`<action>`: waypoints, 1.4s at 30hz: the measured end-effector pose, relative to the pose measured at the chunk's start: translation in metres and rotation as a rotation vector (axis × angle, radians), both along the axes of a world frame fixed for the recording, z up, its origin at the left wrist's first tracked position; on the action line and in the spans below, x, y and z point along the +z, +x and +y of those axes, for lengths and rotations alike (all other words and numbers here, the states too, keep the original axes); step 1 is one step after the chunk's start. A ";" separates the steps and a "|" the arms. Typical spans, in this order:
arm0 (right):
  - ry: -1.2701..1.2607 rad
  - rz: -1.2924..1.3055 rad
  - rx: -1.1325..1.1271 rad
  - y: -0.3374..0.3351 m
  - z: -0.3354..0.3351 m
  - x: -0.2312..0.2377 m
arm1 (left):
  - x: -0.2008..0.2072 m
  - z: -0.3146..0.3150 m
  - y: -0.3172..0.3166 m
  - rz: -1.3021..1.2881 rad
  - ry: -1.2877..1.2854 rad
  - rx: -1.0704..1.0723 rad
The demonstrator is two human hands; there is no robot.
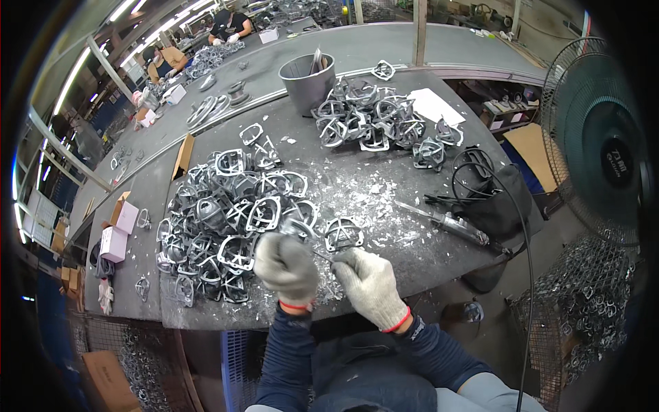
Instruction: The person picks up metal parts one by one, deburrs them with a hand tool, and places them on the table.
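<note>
My left hand (285, 269), in a light knit glove with a red cuff edge, is blurred by motion and closed. A smeared silver cast metal part (298, 228) shows at its upper side and appears to be in its grip. My gloved right hand (371, 285) is closed round a thin metal tool (321, 256) that points left toward the left hand; its exact kind is hidden. Just beyond the right hand, a single cage-shaped casting (343, 234) sits on the dark worktable (412, 275). A large heap of similar castings (226, 199) lies beside the left hand.
Metal flakes (364, 196) litter the table's middle. Farther back are a second pile of castings (371, 113) and a grey bucket (307, 79). A corded power tool (453, 225) lies at right, near a large fan (607, 151). Two people work at the far left.
</note>
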State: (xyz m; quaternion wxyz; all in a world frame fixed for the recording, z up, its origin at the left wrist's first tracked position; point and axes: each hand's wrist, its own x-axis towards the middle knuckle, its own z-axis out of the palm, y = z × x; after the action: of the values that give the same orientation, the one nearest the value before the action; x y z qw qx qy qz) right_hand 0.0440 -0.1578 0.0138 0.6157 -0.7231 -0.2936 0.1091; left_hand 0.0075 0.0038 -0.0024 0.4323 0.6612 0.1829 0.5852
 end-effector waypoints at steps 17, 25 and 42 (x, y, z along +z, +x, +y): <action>-0.058 0.143 -0.214 0.062 -0.078 -0.050 | -0.015 0.025 -0.004 0.746 0.802 -0.106; -0.022 0.000 -0.044 0.054 -0.057 -0.039 | -0.024 0.069 0.071 0.949 0.687 -0.129; 0.078 0.048 -0.012 0.055 -0.069 -0.050 | 0.056 0.103 0.225 1.243 0.625 0.068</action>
State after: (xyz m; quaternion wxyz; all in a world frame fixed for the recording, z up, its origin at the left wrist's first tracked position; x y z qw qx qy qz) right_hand 0.0992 -0.2268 -0.0363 0.6511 -0.6973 -0.2784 0.1113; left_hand 0.2322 0.1071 0.0532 0.0181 0.9609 0.2400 0.1366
